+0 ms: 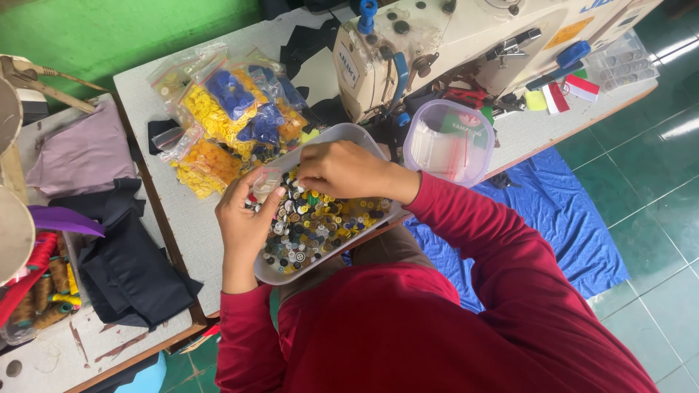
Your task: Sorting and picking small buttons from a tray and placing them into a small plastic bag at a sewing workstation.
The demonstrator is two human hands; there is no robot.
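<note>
I see the left hand (244, 215) pinching a small clear bag (266, 182) over the tray (348, 132) of mixed buttons (313, 222). The right hand (342, 169) hovers at the bag's mouth, fingertips pinched; what they hold I cannot tell. The tray sits at the table (156, 98) edge, beside bags of yellow and blue buttons (226, 109).

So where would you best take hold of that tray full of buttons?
Probably by the long rims of the white tray, one hand on each side, coming from above. It is wide, shallow and heaped with loose buttons, so it should stay level. Its near end juts past the table edge. The left hand and right hand are busy over it.
</note>
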